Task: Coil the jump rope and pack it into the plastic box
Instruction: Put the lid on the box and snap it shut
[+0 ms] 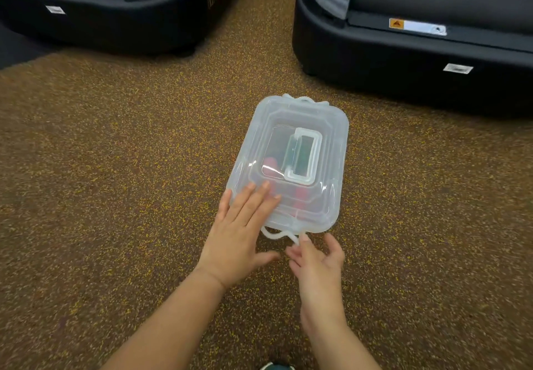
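From the head camera, the plastic box [288, 164] sits lidded on speckled floor [115, 167] with pink rope handles [269, 164] dim inside, so packing looks nearly done: the left hand [239, 234] presses flat, fingers spread, while the right hand [314, 257] pinches the near latch [278, 235], with open floor beside and dark machine bases [403, 60] beyond.

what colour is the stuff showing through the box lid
Pinkish red, blurred through the translucent lid near the left hand; seen in the head view.
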Demonstrator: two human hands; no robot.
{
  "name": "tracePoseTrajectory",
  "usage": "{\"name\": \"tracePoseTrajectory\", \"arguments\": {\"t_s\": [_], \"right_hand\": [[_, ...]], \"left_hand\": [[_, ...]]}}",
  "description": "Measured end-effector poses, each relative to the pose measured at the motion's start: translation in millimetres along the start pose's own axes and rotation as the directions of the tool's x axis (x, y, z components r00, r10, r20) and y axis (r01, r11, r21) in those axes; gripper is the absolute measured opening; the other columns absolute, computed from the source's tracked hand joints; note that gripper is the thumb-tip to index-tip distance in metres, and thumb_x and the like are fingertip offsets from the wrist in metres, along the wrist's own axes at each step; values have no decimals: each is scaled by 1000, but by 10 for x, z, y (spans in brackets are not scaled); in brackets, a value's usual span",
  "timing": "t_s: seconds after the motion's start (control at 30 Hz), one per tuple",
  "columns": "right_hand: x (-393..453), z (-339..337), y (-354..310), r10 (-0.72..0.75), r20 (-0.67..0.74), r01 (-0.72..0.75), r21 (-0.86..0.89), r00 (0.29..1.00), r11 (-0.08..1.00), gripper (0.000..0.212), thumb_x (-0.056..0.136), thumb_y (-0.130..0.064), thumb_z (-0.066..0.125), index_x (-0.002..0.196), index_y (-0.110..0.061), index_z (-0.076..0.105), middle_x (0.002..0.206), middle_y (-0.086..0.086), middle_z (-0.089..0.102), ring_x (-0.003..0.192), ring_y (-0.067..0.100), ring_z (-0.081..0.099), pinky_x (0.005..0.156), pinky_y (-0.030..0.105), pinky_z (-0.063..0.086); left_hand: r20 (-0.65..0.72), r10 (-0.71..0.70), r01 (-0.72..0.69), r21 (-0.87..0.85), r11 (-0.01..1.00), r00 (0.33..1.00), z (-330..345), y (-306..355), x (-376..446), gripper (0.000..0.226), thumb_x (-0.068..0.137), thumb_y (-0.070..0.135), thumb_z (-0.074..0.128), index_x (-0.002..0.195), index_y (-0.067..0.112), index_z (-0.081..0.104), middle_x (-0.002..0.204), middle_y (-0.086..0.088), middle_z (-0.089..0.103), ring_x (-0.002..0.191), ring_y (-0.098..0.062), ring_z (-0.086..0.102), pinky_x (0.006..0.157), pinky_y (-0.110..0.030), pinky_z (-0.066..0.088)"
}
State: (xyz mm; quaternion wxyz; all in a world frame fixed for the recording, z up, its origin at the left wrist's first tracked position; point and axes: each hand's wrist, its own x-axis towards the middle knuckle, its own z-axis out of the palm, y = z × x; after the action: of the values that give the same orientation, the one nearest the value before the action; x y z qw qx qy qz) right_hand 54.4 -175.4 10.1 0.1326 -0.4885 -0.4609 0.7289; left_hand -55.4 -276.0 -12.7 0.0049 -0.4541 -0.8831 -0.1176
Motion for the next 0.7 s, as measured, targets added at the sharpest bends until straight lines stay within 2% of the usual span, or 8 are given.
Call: {"name": "tracePoseTrajectory", "arguments": {"t_s": [0.13, 0.2, 0.3, 0.37, 0.4, 0.47, 0.57, 0.7], "right_hand": [[-76, -115, -103, -158, 40, 162, -321, 987, 933, 78, 80, -23, 73, 138, -32, 21, 90, 2, 65, 74, 1, 61, 64, 12, 45], [-61, -224, -182, -319, 61, 303, -521, 946, 798, 91, 73, -29, 79, 142, -31, 21, 96, -2, 58, 82, -1, 55, 76, 16, 47], [89, -344, -272, -553, 274, 501, -807, 787, 314, 99, 64, -50, 79, 144, -34, 23, 138, -1, 34, 129, 12, 33, 109, 36, 31], [237, -350, -330, -514, 486, 588, -807, 706, 45, 95, 67, -60, 71, 146, -34, 24, 156, -2, 15, 146, 18, 5, 118, 40, 13], [302, -342, -362, -466, 557, 623, -782, 688, -15, 92, 70, -62, 67, 147, -35, 23, 158, -5, 10, 147, 16, -4, 119, 40, 6], [398, -340, -401, -416, 623, 673, -739, 662, -36, 87, 73, -63, 63, 147, -36, 24, 158, -8, 13, 146, 12, -10, 119, 38, 4], [446, -355, -393, -455, 637, 717, -697, 622, 4, 82, 74, -64, 58, 145, -33, 32, 156, -7, 24, 147, 15, -2, 116, 37, 11], [497, -368, -344, -522, 634, 739, -674, 571, -10, 75, 77, -66, 54, 141, -29, 41, 150, -3, 36, 147, 21, 9, 114, 39, 17]], "left_hand": [[-106, 24, -31, -63, 998, 994, -51, -72, 54, 67, 82, 56, 48, 143, 29, 37, 152, 5, 37, 140, -15, 28, 117, -43, 12], [-113, 57, -64, -62, 996, 992, -107, -113, 84, 66, 81, 55, 45, 141, 29, 40, 149, 5, 42, 137, -16, 33, 115, -41, 15], [-77, 125, -128, -43, 991, 989, -193, -173, 158, 74, 77, 58, 50, 141, 23, 40, 142, 1, 51, 131, -21, 44, 114, -41, 19], [-33, 166, -167, -32, 986, 986, -235, -210, 222, 79, 72, 55, 65, 140, 20, 44, 138, -2, 54, 131, -24, 44, 117, -43, 20], [-12, 169, -169, -56, 984, 986, -249, -226, 248, 82, 68, 51, 73, 140, 20, 46, 138, -4, 54, 133, -26, 43, 117, -44, 22], [26, 146, -141, -146, 979, 989, -291, -231, 276, 84, 65, 43, 81, 139, 20, 49, 139, -5, 52, 136, -27, 39, 115, -45, 23], [45, 105, -92, -233, 968, 993, -324, -237, 297, 79, 67, 37, 81, 139, 23, 50, 147, -2, 44, 138, -19, 33, 118, -40, 16], [13, 120, -112, -261, 959, 993, -292, -306, 330, 75, 61, 30, 85, 130, 19, 59, 141, -9, 52, 133, -28, 45, 113, -50, 26]]}}
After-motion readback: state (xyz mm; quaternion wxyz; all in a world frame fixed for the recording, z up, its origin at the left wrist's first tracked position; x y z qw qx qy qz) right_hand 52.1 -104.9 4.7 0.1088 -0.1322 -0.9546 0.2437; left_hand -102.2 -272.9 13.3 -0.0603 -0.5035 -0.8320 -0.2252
